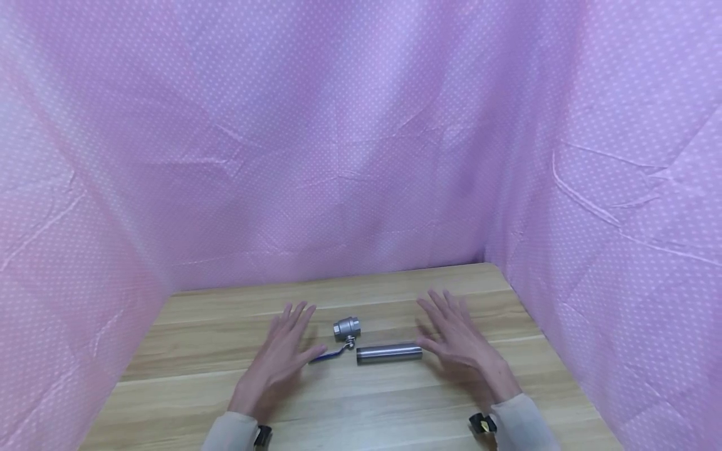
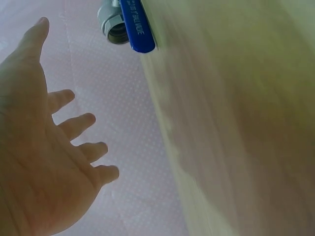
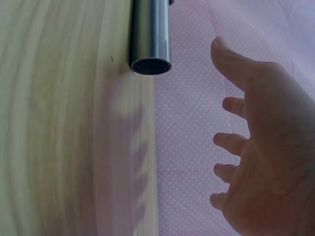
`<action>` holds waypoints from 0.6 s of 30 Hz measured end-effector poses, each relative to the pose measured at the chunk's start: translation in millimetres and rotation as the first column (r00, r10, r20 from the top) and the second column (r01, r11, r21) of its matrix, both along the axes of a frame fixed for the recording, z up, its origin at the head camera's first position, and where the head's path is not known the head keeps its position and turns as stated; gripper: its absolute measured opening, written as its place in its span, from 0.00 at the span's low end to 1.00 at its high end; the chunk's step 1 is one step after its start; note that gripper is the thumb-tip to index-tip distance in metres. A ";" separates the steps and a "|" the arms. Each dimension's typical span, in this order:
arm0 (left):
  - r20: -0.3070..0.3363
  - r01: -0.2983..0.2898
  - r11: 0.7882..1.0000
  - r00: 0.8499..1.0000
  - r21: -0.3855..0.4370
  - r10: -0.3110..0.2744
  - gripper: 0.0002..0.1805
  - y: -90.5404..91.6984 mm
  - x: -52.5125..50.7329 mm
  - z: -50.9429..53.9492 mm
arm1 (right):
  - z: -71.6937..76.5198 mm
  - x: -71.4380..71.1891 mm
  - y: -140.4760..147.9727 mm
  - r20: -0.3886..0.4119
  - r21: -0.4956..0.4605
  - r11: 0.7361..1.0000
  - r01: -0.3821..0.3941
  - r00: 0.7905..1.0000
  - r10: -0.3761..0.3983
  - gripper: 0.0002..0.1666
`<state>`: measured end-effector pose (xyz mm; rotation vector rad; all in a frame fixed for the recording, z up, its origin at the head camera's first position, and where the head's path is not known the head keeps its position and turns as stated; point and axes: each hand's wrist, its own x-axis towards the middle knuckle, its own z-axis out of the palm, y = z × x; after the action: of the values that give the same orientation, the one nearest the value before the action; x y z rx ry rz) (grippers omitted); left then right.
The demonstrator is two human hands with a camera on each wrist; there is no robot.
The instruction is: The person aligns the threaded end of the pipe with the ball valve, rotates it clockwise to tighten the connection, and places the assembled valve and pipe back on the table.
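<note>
A metal ball valve (image 1: 346, 328) with a blue lever handle (image 2: 138, 27) lies on the wooden table between the two hands. Just in front of it and to its right is a short steel pipe (image 1: 389, 354), lying crosswise; its hollow end shows in the right wrist view. My left hand (image 1: 280, 349) hovers over the table left of the valve, fingers spread, with the thumb near the lever's end. To the right of the pipe, my right hand (image 1: 458, 333) is also held above the table with spread fingers, its thumb near the pipe's end. Neither hand holds anything.
The light wooden table (image 1: 361, 413) reaches back to a pink dotted cloth (image 1: 338, 156), which hangs behind it and along both sides. Both wrists wear dark straps below pale sleeves (image 1: 524, 423).
</note>
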<state>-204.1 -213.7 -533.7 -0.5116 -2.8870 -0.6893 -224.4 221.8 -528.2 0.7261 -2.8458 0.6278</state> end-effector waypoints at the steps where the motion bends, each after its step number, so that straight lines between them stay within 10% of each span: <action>1: 0.017 0.010 1.000 1.000 0.009 -0.010 0.54 1.3 -1.5 0.2 | -0.3 0.1 -0.3 0.018 -0.006 1.000 -0.011 1.000 0.011 0.54; 18: 0.224 0.101 0.978 0.964 0.184 -0.141 0.49 15.8 -27.4 -5.1 | -0.6 4.7 -12.1 0.273 -0.084 0.993 -0.088 0.956 0.108 0.56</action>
<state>-231.5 -197.9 -538.9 -0.6269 -2.9908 -1.0760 -219.8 209.7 -528.8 0.8318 -3.0330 0.9073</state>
